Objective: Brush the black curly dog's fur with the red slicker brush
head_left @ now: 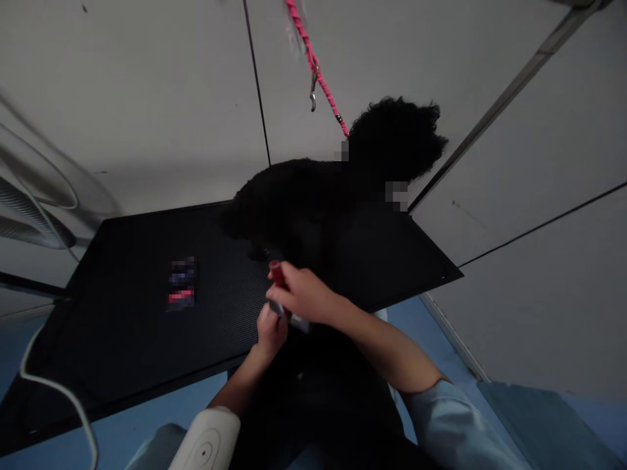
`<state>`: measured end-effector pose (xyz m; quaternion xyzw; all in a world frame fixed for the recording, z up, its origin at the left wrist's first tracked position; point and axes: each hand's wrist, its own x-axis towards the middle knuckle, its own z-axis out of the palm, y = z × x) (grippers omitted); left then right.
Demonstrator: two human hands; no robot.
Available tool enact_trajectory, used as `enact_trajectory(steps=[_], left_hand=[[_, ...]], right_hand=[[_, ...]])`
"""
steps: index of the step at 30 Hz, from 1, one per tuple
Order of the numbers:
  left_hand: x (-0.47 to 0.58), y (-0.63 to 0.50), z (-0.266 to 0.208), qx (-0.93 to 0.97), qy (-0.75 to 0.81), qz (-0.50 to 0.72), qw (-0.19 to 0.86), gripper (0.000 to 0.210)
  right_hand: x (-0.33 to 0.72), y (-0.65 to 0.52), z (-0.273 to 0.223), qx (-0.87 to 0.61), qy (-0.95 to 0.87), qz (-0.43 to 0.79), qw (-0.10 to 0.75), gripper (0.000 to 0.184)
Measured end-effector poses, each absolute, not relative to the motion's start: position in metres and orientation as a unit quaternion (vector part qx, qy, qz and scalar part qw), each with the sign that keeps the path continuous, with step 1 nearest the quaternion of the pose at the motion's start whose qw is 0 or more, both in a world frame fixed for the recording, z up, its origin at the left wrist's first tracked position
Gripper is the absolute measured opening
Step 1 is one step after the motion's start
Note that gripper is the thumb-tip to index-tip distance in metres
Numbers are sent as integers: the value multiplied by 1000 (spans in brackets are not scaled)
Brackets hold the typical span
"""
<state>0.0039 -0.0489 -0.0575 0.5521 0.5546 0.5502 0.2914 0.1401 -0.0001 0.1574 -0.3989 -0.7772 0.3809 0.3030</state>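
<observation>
My right hand [306, 295] is closed round a small tool with a red end [277, 273], its kind unclear in the dim light. Just below, my left hand [270, 329] is closed against the tool's lower side, where a silvery part [277, 308] shows between the hands. Most of the tool is hidden by my fingers. Beyond my hands a black curly-haired dog [304, 202] is on the black table [127, 339], its head to the right. A pink braided leash [328, 94] runs from its neck up out of view.
A blurred-out object with a red patch [181, 284] lies on the table's left part. A white cord [63, 388] and grey ribbed hose [29, 209] are at the left. A white device [208, 440] is by my left forearm. A metal post [499, 111] rises at the right.
</observation>
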Motion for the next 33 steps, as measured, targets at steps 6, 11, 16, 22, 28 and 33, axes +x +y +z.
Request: enact_trajectory(steps=[6,11,16,22,28,33], left_hand=[[5,-51,-49,569,554,557,245,19],[-1,-47,-30,480,513,551,449,27],[-4,-45,-20,349,374,543,666,33],[-1,-62,-36,345,339,455,748,37],[-20,-45,-48,455,403,395,688,40],[-26,-36,-59,484,405,362,686,41]], right_hand=[[148,0,150,-374,-772,404,318,22],[152,4,138,-381,-693,450,415,19],[159,14,128,-310,-674,534,406,19],[172,24,110,-309,-625,566,440,23],[204,62,82,-415,-424,435,677,29],[211,45,94,-338,-448,551,617,36]])
